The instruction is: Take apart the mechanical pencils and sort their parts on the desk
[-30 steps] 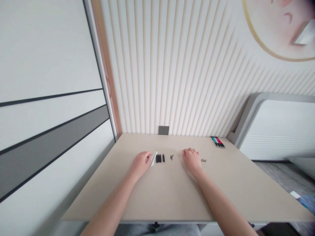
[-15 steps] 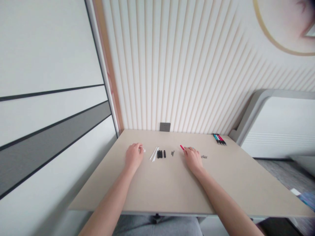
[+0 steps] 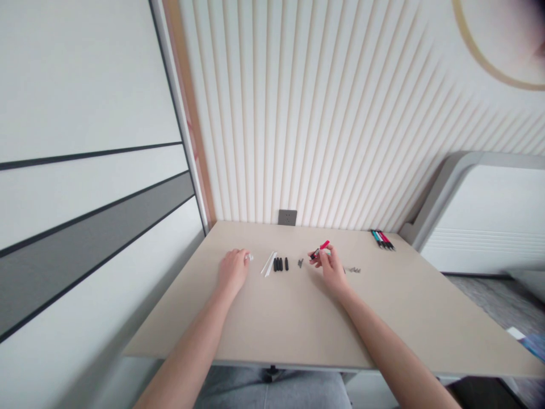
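On the left of the table, my left hand (image 3: 234, 268) rests with curled fingers at some small whitish clear pieces (image 3: 250, 257); whether any are pinched is hidden. To its right lie several thin white sticks (image 3: 268, 263), then several short black grip tubes (image 3: 278, 264) side by side. A little pile of small grey parts (image 3: 300, 263) comes after them. My right hand (image 3: 333, 270) is closed on a red pen (image 3: 325, 245) with a black lower end, held tilted above the table. Beside that hand lie several small grey springs or clips (image 3: 354, 270), too small to tell which.
Several pens with teal, white and red barrels (image 3: 383, 240) lie in a row at the table's back right. A dark socket (image 3: 288, 217) is on the ribbed wall behind. A white cabinet (image 3: 106, 238) borders the left, a grey headboard (image 3: 468, 216) the right.
My right hand has lifted and turned the red pen, so its red end now points up right and its black end shows. My left hand has hardly moved.
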### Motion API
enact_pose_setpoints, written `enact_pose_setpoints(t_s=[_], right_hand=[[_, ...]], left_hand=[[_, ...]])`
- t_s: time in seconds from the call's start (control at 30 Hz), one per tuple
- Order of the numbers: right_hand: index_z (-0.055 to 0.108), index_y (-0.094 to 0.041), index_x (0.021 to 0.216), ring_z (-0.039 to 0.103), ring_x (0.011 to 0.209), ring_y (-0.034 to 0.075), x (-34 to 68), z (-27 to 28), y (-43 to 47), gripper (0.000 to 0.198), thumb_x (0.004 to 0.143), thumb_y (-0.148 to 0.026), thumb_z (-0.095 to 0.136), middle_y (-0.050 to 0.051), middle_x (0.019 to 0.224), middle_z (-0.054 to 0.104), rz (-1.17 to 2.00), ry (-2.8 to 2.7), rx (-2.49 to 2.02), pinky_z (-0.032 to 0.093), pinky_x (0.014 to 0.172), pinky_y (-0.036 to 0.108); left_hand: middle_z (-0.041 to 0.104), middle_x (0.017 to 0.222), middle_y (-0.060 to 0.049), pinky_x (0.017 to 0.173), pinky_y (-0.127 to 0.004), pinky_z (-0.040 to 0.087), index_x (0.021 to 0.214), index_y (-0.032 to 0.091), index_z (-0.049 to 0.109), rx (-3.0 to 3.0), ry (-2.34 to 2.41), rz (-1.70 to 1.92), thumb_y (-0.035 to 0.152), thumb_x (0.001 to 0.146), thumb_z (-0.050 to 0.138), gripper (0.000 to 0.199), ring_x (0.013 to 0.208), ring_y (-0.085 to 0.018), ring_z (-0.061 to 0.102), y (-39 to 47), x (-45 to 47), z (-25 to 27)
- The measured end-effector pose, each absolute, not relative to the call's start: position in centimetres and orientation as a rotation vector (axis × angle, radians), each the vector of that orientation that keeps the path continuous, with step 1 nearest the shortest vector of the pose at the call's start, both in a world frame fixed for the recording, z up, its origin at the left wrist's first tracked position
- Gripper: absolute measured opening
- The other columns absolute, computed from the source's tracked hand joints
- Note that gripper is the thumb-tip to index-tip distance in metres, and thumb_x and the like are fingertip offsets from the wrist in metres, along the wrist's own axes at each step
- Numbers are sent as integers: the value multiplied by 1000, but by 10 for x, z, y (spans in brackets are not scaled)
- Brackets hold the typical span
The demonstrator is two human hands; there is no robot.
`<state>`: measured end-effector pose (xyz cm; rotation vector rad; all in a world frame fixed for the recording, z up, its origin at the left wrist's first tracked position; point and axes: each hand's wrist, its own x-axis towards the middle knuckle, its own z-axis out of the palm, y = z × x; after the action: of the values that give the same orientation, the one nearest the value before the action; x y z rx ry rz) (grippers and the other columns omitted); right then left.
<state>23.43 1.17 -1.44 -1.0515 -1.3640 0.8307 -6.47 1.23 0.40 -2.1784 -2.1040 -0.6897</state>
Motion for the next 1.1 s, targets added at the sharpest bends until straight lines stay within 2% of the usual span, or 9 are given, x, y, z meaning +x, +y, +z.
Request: enact_pose_setpoints(t_s=[0.1,0.23,0.3,0.4,0.53,0.63,0.8,0.97,1.1], right_hand=[[43,-23,107,64,67,18,235,-12,11,39,92,-59,38,6,91,67,869,-1337,-1054,49,59,31],[51,-21,108,57,60,15,238,-12,12,43,91,-59,40,1,79,61,830,-1376,-1080,46,56,28],[57,-20,106,54,63,15,240,-12,12,43,89,-57,45,1,76,58,761,-1423,-1145,44,57,27],[64,-19,101,55,73,18,242,-11,11,38,87,-52,52,4,82,60,626,-1552,-1240,44,63,29],[68,-20,97,58,85,20,241,-8,7,31,89,-45,51,8,95,63,522,-1746,-1203,47,71,32],[67,-21,101,60,89,21,237,-9,4,27,90,-39,50,8,98,66,537,-1875,-1145,48,76,33],[66,-23,108,62,94,22,228,-9,-3,24,91,-31,50,7,104,69,503,-2065,-1118,48,85,36],[65,-25,108,63,88,20,217,-1,-14,23,93,-29,49,5,96,69,466,-2178,-1051,47,81,33],[65,-25,107,62,85,20,212,2,-18,22,93,-30,48,5,93,68,458,-2214,-1037,47,79,32]], left_hand=[[67,98,-9,81,-32,43,100,20,66,-2181,-2127,-667,16,88,50,20,94,-23,60,13,-65,3],[68,94,-8,79,-31,43,94,20,67,-2154,-2139,-642,19,89,50,18,92,-23,61,13,-67,2],[68,91,-8,77,-31,43,90,20,67,-2134,-2156,-642,20,89,51,16,90,-23,62,14,-68,1],[67,88,-8,76,-31,43,87,20,66,-2081,-2171,-710,20,88,50,16,87,-23,62,15,-70,2],[66,93,-8,80,-31,45,91,18,63,-2148,-2024,-1156,22,90,47,17,87,-21,61,16,-63,8],[67,92,-6,75,-28,47,93,18,63,-2320,-1946,-1582,30,91,48,20,79,-17,61,12,-47,12],[67,86,-2,66,-24,47,101,19,63,-2833,-1845,-1744,40,91,50,27,71,-14,59,-2,-20,10],[68,93,-4,79,-28,50,103,18,63,-2956,-1750,-1785,38,89,54,26,85,-16,63,-7,-8,8],[69,96,-6,86,-32,51,97,18,62,-2968,-1691,-1837,36,89,55,21,93,-18,65,-7,-8,8]])
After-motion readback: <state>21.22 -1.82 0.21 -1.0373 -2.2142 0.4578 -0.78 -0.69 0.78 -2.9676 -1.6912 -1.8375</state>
